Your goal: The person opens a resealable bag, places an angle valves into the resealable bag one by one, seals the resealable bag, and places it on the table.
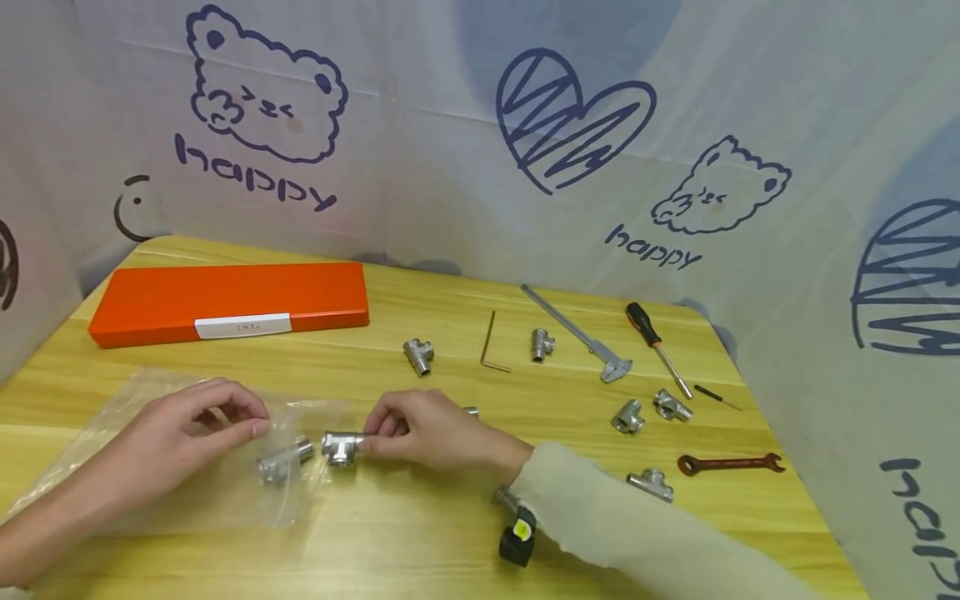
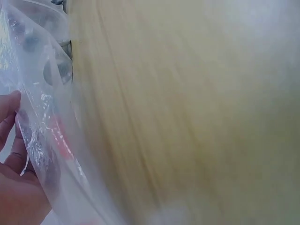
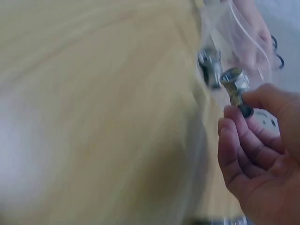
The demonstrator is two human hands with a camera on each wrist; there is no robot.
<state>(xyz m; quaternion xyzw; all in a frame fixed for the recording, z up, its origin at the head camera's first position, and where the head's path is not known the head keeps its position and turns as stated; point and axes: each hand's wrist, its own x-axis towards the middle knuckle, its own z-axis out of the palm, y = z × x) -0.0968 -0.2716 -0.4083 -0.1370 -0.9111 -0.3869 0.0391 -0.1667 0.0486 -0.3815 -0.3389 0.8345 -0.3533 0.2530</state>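
My right hand point(image 1: 390, 427) pinches one end of a silver tee pipe fitting point(image 1: 339, 447) just above the wooden table point(image 1: 420, 533), at the mouth of a clear plastic bag point(image 1: 150, 467). In the right wrist view the same fitting point(image 3: 236, 84) sticks out from my fingertips point(image 3: 234, 123). My left hand point(image 1: 243, 419) pinches the bag's upper edge and lifts it. Another silver fitting point(image 1: 283, 461) lies inside the bag. The left wrist view shows the bag's film point(image 2: 42, 108) against my fingers point(image 2: 10, 112).
Several more silver fittings point(image 1: 418, 355) point(image 1: 628, 416) point(image 1: 651, 482) lie scattered on the table. Behind are an orange case point(image 1: 225, 302), a hex key point(image 1: 491, 342), a caliper point(image 1: 581, 335), a screwdriver point(image 1: 656, 343) and a brown wrench point(image 1: 731, 463). A printed sheet walls the back and sides.
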